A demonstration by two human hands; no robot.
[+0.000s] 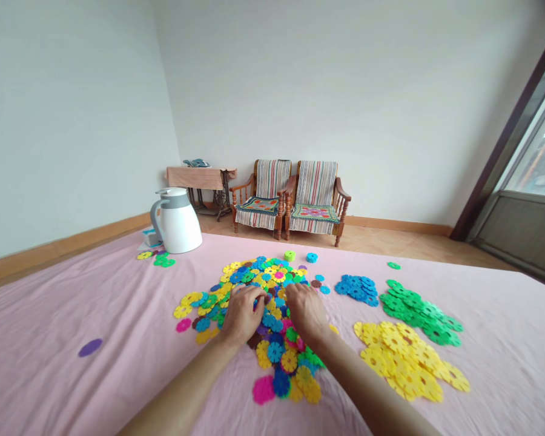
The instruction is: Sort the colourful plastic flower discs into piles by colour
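Note:
A mixed heap of flower-shaped plastic discs (275,351) in several colours lies on the pink cloth in front of me. Over the left part of the heap, my left hand (244,312) is closed, thumb against curled fingers; what it grips, if anything, is hidden. My right hand (306,310) is also closed, its fingers bent down into the heap and their tips out of sight. Sorted by colour to the right are yellow discs (404,357), green discs (418,312) and blue discs (356,289).
A white and grey jug (178,224) stands at the back left, with a few discs by it. Small stacks of green discs (289,255) and blue discs (312,258) sit behind the heap. One purple disc (91,347) lies far left. Two wooden armchairs (315,212) stand beyond the table.

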